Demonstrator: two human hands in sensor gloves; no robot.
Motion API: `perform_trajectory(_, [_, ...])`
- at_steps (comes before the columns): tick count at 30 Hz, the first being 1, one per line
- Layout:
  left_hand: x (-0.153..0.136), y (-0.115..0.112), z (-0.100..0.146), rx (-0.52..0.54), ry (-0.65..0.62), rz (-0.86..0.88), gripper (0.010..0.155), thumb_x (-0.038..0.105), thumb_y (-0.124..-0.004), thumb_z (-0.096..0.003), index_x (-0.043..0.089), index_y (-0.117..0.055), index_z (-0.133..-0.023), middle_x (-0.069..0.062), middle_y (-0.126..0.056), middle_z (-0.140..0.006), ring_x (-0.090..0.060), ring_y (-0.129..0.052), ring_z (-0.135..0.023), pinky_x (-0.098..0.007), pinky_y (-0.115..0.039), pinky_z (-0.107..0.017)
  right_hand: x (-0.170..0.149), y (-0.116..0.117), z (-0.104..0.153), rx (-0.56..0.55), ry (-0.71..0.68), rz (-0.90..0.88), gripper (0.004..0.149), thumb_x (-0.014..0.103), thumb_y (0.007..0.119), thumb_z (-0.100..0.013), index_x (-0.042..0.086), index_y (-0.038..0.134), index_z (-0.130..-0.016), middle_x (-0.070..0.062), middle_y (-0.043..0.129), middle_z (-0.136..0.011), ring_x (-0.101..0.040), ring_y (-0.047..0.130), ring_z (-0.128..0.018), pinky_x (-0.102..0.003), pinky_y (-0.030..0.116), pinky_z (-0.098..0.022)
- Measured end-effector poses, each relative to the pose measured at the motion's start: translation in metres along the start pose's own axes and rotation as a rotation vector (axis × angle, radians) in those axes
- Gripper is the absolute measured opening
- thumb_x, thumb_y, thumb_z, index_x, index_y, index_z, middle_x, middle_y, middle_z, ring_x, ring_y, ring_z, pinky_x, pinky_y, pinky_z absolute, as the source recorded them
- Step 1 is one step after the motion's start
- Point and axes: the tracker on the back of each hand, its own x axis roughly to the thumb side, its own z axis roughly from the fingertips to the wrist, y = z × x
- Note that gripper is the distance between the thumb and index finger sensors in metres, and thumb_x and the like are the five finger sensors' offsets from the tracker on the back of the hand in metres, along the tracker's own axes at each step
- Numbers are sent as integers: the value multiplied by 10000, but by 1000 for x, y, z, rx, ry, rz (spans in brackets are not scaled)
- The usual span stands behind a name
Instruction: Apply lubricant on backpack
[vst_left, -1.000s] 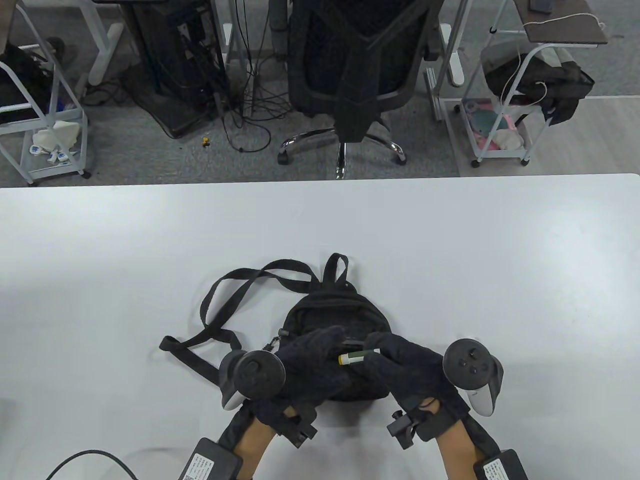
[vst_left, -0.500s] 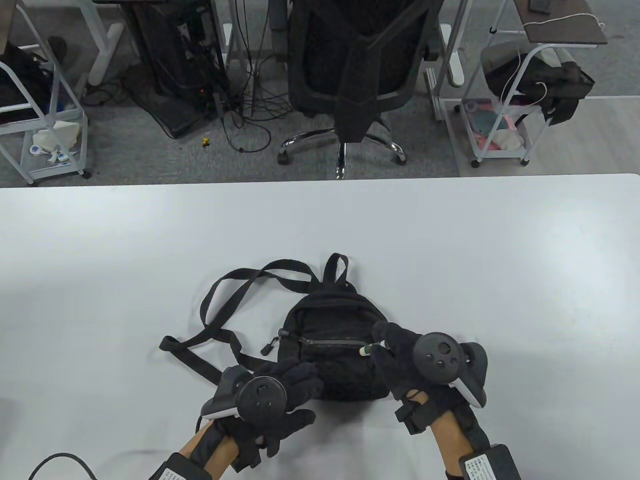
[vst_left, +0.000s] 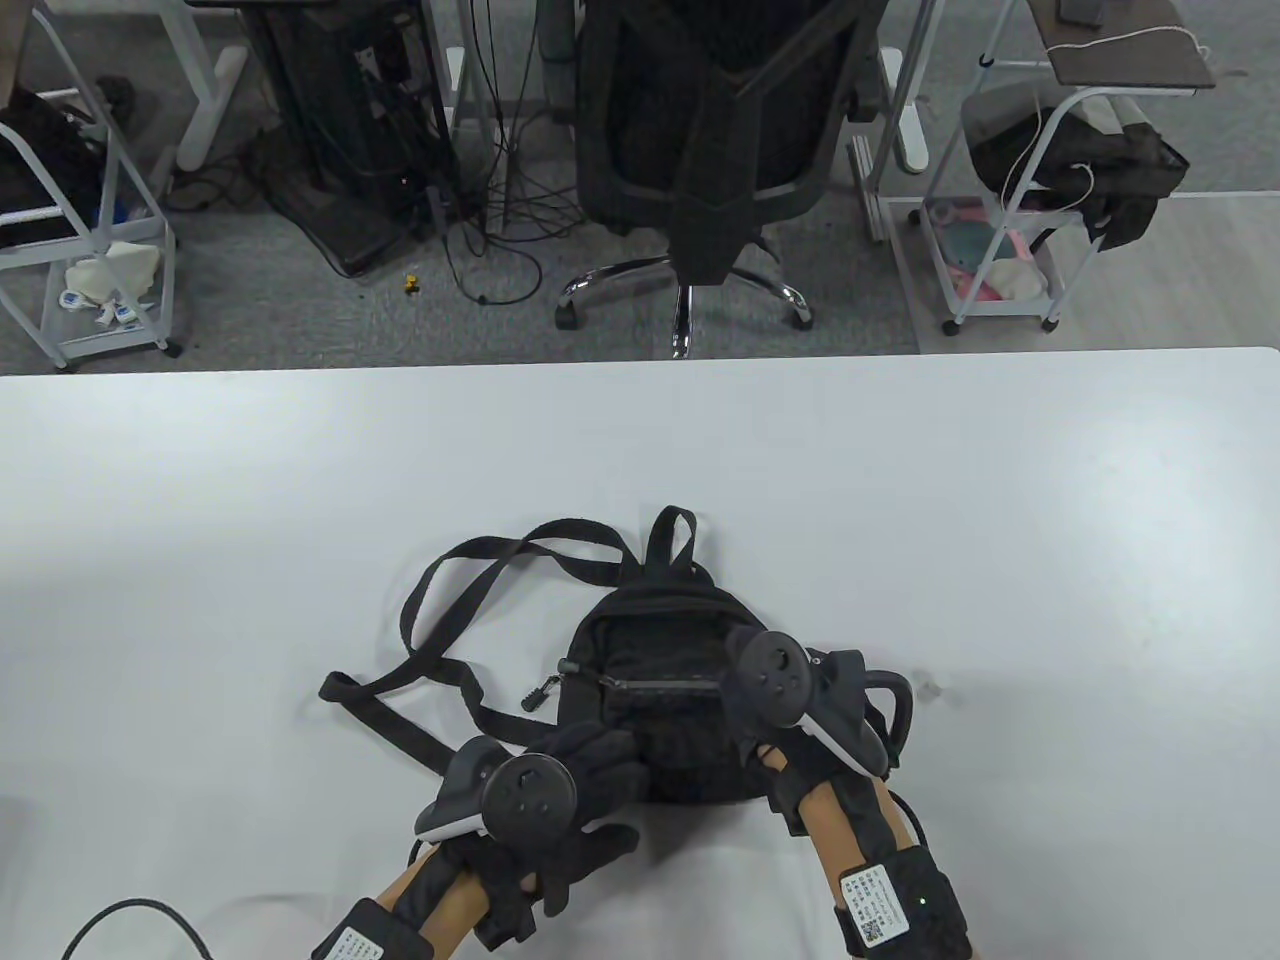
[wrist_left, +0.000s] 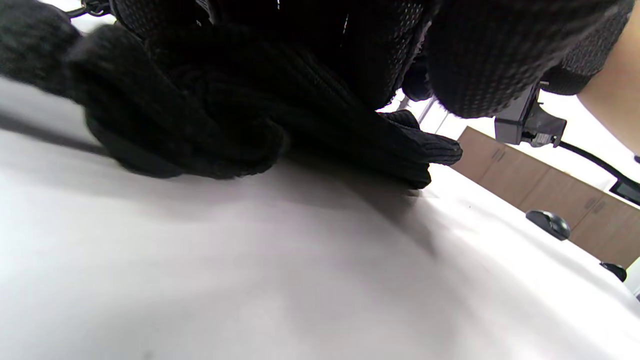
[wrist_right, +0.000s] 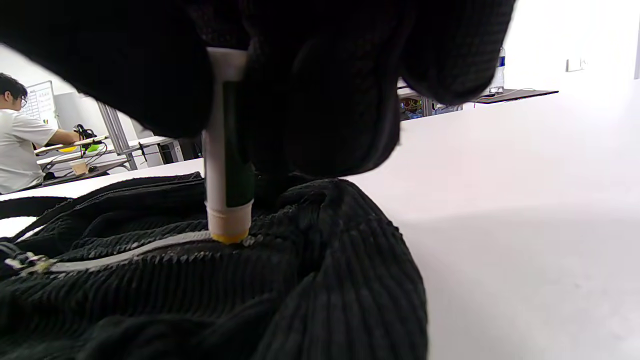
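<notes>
Right hand (vst_left: 775, 700): rolled over since half a second ago, now gripping the lubricant stick (wrist_right: 225, 165) upright, yellow tip pressed onto the zipper (wrist_right: 130, 252).
Left hand (vst_left: 560, 790): little changed, fingers spread loosely, resting on the near-left corner of the backpack (vst_left: 670, 690).
Backpack: under both hands, flat on the white table (vst_left: 1000, 500).
Straps (vst_left: 450, 600): trailing beyond the left hand.
Office chair (vst_left: 720, 130): past the table's far edge.
</notes>
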Motion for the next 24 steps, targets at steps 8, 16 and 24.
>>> perform_trajectory(8, [0, 0, 0, 5, 7, 18, 652, 524, -830, -468, 155, -775, -1002, -150, -630, -1110, -469, -600, -998, -668, -580, -702, 1, -1, 4, -21, -20, -11, 456, 477, 907, -474, 321, 827, -894, 15, 984, -729, -160, 1089, -482, -460, 827, -529])
perform_trajectory(16, [1, 0, 2, 3, 11, 23, 660, 527, -831, -466, 162, -764, -1011, -138, -609, -1118, -457, -579, -1006, -662, -567, -707, 5, 0, 4, -15, -30, -33, 453, 481, 904, -477, 326, 825, -895, 23, 983, -731, -156, 1090, -484, -457, 828, -532])
perform_trajectory(24, [0, -1, 2, 10, 15, 19, 656, 528, -830, -465, 160, -770, -1006, -138, -618, -1113, -455, -588, -1000, -661, -572, -705, 5, 2, 4, -15, -22, -18, 451, 481, 905, -475, 328, 828, -893, 22, 986, -728, -157, 1092, -479, -457, 829, -529])
